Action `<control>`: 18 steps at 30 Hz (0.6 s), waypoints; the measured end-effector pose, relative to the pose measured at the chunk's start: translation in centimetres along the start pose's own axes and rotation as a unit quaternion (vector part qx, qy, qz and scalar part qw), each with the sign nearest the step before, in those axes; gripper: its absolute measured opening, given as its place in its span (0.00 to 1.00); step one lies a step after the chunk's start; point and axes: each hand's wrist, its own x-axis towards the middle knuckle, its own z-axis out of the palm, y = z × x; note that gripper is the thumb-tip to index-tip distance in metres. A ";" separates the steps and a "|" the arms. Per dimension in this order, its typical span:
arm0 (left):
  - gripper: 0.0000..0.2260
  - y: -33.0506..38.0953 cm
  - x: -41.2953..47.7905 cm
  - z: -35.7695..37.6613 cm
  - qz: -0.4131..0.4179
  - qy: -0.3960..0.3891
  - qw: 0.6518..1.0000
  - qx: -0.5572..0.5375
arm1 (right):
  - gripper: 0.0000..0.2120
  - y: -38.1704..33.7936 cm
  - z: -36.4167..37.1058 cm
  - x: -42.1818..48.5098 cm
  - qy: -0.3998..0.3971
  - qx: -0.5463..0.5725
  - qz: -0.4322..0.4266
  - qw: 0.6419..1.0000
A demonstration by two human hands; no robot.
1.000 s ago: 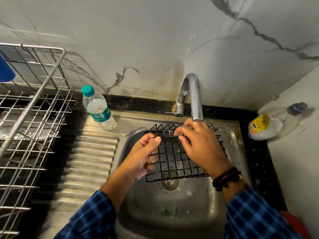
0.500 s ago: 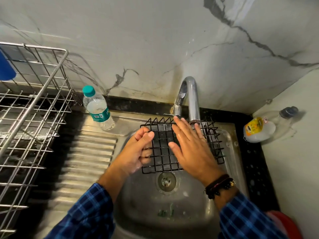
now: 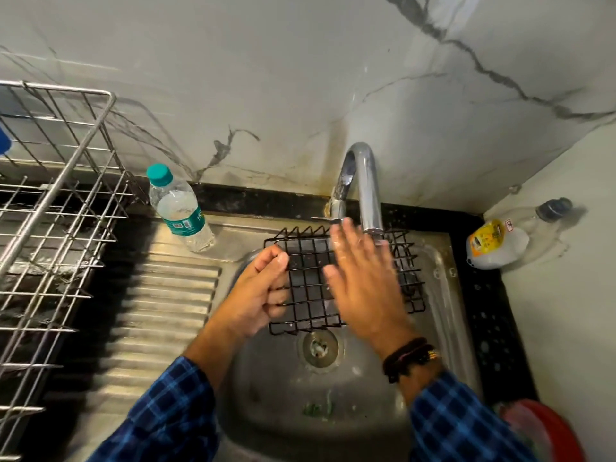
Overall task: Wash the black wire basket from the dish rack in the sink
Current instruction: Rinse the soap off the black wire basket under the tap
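Basket (image 3: 307, 279) in L hand (image 3: 256, 291), under tap (image 3: 364, 181)

1 black wire basket (image 3: 308, 278); 2 hands: left hand (image 3: 256, 295), right hand (image 3: 363, 288); 2 bottles: water bottle (image 3: 180, 208), yellow-labelled bottle (image 3: 496, 245); 1 tap (image 3: 366, 181); 1 sink (image 3: 283, 395); 1 dish rack (image 3: 66, 195).

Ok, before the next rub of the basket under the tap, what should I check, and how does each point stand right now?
1. Left hand grip on the black wire basket: ok, fingers curled round its left edge.
2. Basket below the faucet spout, over the sink: ok.
3. Right hand open over the grid: ok, fingers straight.
4. Water running: cannot tell.
5. Drain uncovered: ok.
6. Water bottle apart from the basket: ok.
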 end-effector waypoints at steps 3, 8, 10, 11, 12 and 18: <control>0.07 0.1 -0.6 -0.6 0.004 0.007 1.000 -0.011 | 0.35 3.5 0.3 0.5 -0.024 0.012 0.165 0.986; 0.12 -1.1 0.1 0.5 0.033 0.008 0.999 -0.031 | 0.35 -5.1 0.2 -1.2 -0.044 0.012 -0.007 0.999; 0.12 -1.1 0.3 0.3 0.048 -0.006 0.997 -0.055 | 0.34 -6.6 -0.1 -2.5 -0.045 0.023 -0.089 0.995; 0.12 -0.9 0.1 0.0 0.042 -0.007 0.997 -0.058 | 0.33 -5.7 -0.2 -2.5 -0.039 0.027 -0.089 0.995; 0.13 -0.6 -0.2 -0.3 0.031 -0.005 0.998 -0.057 | 0.33 -4.0 -0.3 -2.5 -0.031 0.025 -0.062 0.997; 0.20 0.9 -1.1 -0.6 0.033 -0.032 0.998 -0.052 | 0.45 4.7 -0.6 -1.6 -0.027 0.092 0.242 0.966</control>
